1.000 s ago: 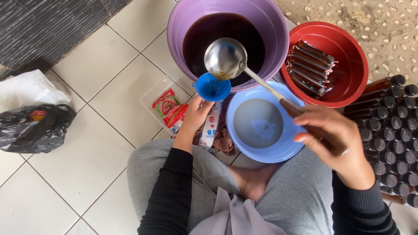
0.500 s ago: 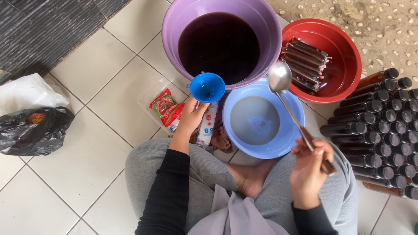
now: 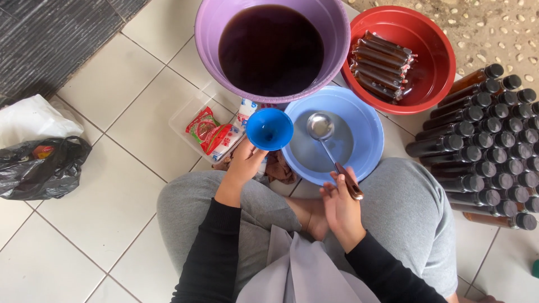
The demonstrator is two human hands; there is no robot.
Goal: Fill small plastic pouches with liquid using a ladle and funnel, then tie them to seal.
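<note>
I take the blue bowl as my landmark. The ladle lies in it with its long axis running from the cup, which sits near the bowl's centre facing up, back toward me and a little rightward, the brown handle end crossing the bowl's near rim. My right hand is at that near rim, fingers curled loosely beside the handle; I cannot tell whether they truly grip it or only touch it. The ladle is shiny metal with a thin stem and a dark wooden-looking grip.

Just left of the bowl, touching its rim, my left hand is closed around the stem below a blue funnel, whose wide mouth faces up.

Beyond the bowl stands a purple bucket of dark liquid, its rim overlapping the bowl's far edge. Beyond and to the right is a red basin holding filled dark packets. To the right of the bowl, rows of capped dark bottles crowd close by my knee. Left of the bowl, past the funnel, a clear tray holds red sachets, and the open tile floor gives the widest room on that side.
</note>
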